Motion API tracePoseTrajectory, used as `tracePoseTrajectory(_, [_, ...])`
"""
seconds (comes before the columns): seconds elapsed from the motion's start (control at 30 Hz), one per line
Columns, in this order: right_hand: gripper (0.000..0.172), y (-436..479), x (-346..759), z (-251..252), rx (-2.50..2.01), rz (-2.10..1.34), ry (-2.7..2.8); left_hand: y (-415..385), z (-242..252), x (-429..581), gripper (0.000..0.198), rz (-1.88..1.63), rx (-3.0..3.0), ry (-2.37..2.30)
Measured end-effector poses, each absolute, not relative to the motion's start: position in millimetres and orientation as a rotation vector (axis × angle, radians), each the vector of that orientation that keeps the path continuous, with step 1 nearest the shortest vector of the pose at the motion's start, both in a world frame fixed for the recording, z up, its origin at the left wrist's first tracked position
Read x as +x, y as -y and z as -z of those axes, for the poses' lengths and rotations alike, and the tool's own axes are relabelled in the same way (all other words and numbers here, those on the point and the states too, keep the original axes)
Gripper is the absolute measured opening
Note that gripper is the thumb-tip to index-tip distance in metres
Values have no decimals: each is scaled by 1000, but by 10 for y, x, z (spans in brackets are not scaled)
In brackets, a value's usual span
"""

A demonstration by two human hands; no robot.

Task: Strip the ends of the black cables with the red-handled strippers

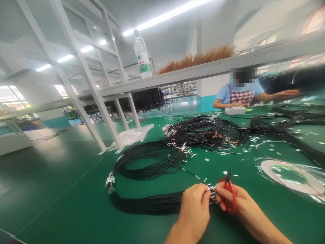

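My left hand is closed around the end of a bundle of black cables. The bundle curves away to the left and loops back across the table. My right hand has red-handled scissors hooked on its fingers, with the dark blades pointing up and away. Its thumb and forefinger pinch close to the left fingertips, at the light-tipped cable ends. Whether they grip one of these ends is too small to make out. Clear wrapping binds the bundle at its left bend.
A larger heap of black cables lies beyond, among scattered white scraps. At right is a reel of clear strip. A metal rack stands at left; its shelf carries a water bottle. Across the table sits a co-worker beside a white box.
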State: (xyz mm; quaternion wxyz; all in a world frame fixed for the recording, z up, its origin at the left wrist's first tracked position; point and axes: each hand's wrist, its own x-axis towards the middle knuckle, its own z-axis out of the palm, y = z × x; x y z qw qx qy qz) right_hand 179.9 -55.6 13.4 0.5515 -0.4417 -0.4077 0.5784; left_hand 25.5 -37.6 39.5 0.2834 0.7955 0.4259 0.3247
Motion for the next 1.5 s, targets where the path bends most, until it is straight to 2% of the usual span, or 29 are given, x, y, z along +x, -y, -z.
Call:
tracePoseTrajectory(0.13, [34, 566, 1794, -101, -1107, -1309, 1030, 372, -372, 245, 26, -865, 2018, -1081])
tracePoseTrajectory(0.3, [28, 603, 1775, -61, -1141, -1224, 1059, 347, -364, 202, 28, -701, 1578, -1035])
tracePoseTrajectory(0.53, [28, 677, 1645, -173, -1196, -1134, 1050, 295, -389, 109, 20, -513, 1133, -860])
tracePoseTrajectory(0.87, [28, 645, 1686, -87, -1158, -1171, 1049, 379, -277, 257, 16, -888, 1344, -845])
tracePoseTrajectory(1.17, [38, 667, 1575, -215, -1236, -1134, 976, 335, -336, 216, 28, -762, 1219, -941])
tracePoseTrajectory(1.37, [35, 660, 1551, -196, -1207, -1147, 946, 350, -309, 223, 23, -741, 1371, -906])
tracePoseTrajectory(1.5, [34, 651, 1553, -164, -1189, -1145, 956, 358, -283, 223, 13, -778, 1366, -887])
